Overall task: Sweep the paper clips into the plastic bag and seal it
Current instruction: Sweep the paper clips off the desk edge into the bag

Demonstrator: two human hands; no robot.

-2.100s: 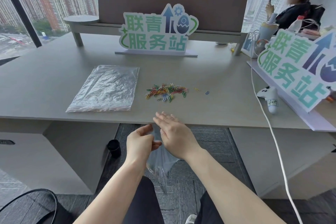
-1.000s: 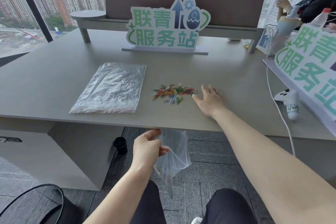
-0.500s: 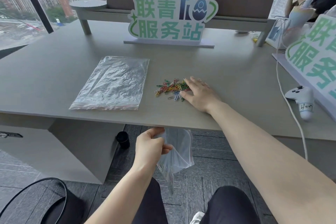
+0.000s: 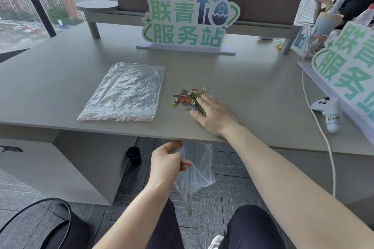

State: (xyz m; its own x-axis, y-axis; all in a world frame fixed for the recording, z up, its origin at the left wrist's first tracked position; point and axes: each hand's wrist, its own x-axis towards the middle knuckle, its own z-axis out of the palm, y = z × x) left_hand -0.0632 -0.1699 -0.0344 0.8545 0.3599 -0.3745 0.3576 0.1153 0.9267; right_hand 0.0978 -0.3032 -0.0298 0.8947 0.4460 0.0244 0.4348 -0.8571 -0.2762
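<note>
A small pile of coloured paper clips (image 4: pixel 186 98) lies on the grey desk (image 4: pixel 253 91) near its front edge. My right hand (image 4: pixel 214 115) rests flat on the desk, fingers straight, touching the right side of the pile. Below the desk edge my left hand (image 4: pixel 168 162) pinches the rim of a clear plastic bag (image 4: pixel 197 170), whose mouth gapes just under the edge. Several paper clips hang in the bag's bottom corner.
A stack of flat clear bags (image 4: pixel 125 92) lies left of the pile. A green-lettered sign (image 4: pixel 188 24) stands behind; another sign (image 4: pixel 348 70), a white controller (image 4: pixel 328 112) and a white cable (image 4: pixel 315 119) are at right. A person sits at far right.
My right hand left the bag, reached onto the desk to the right of the clips and slid left against the pile, bunching it. My left hand keeps the bag under the edge.
</note>
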